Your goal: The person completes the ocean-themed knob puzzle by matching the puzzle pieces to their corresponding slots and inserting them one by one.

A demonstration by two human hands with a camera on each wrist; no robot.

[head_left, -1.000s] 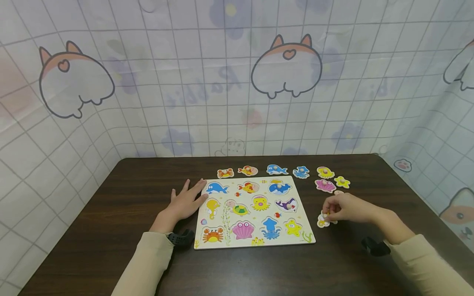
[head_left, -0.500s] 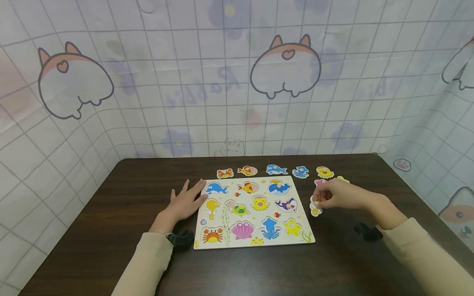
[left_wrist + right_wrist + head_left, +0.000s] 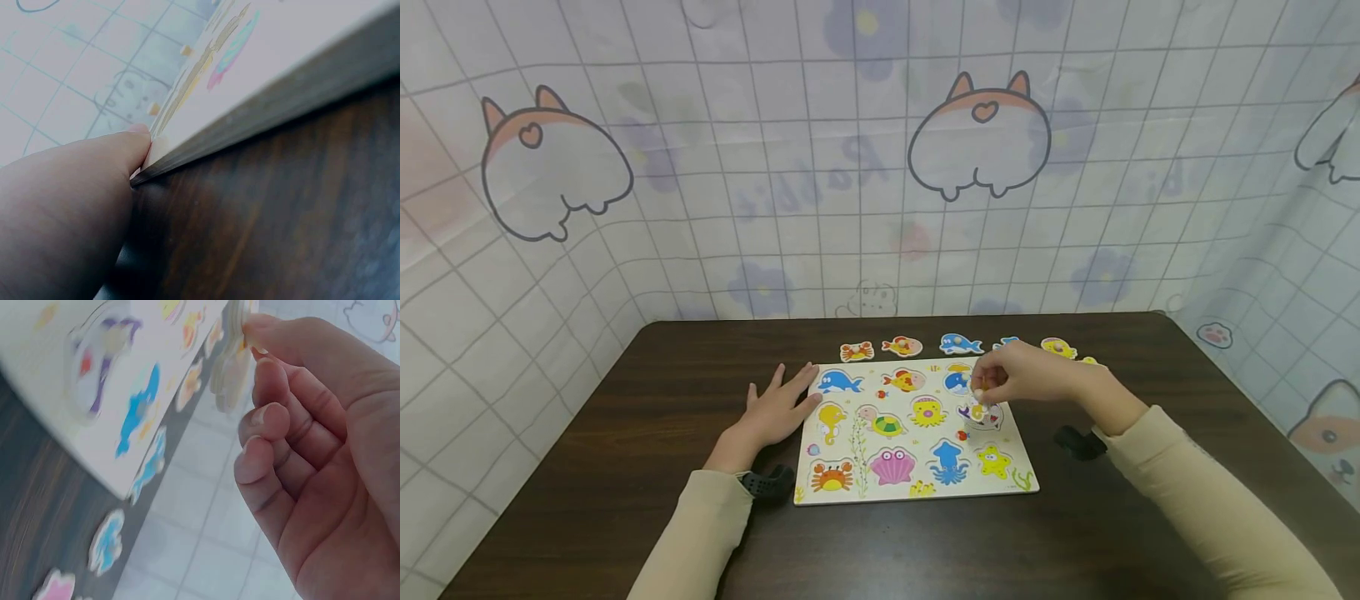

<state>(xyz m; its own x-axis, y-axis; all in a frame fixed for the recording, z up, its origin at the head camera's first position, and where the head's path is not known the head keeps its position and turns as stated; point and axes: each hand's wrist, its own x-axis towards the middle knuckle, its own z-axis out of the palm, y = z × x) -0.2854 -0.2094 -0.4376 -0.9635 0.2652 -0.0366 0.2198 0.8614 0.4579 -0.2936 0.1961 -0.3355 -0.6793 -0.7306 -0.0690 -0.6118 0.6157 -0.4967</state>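
Over the right of the board (image 3: 917,439), a piece (image 3: 231,372) is pinched by the right hand (image 3: 1018,371), the left hand (image 3: 778,414) is spread at left, two whales (image 3: 139,412) seem fitted, and far loose pieces (image 3: 958,344) are left unplaced.

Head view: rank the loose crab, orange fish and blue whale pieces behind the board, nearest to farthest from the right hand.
1. Blue whale piece: beyond the puzzle board's far edge, left of the right hand.
2. Orange fish piece: farther left in the same row.
3. Crab piece: leftmost in that row.
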